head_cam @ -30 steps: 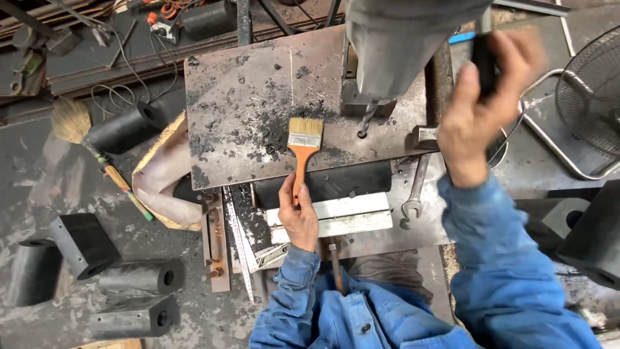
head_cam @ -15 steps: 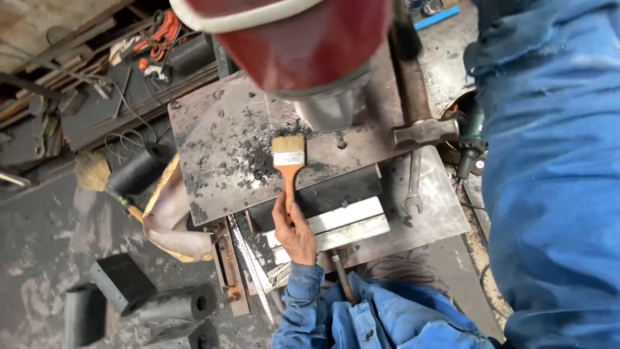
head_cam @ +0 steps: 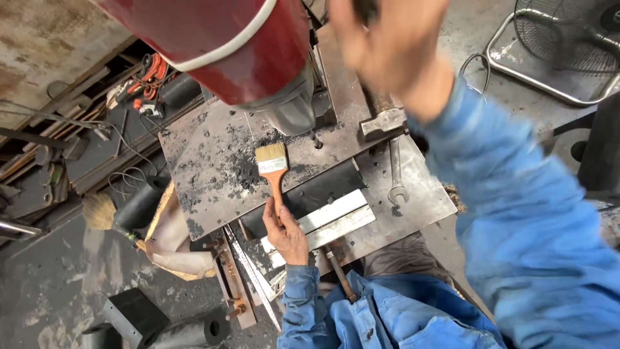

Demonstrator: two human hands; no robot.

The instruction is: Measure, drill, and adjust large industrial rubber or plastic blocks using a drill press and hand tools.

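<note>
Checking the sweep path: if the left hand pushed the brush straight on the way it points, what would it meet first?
Probably the drill bit, just beyond the bristles of the brush the left hand holds over the steel plate; depth is unclear.

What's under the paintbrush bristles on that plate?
The paintbrush bristles rest on the steel plate, among dark metal shavings. What lies directly beneath the bristles is covered.

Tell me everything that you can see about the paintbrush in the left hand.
The paintbrush has a flat head of pale bristles, a light metal band and an orange handle, wood as it looks. It lies nearly flat, bristles pointing away from the person, on the dark metal plate among black chips. The left hand grips the handle's lower end; only this hand touches it.
</note>
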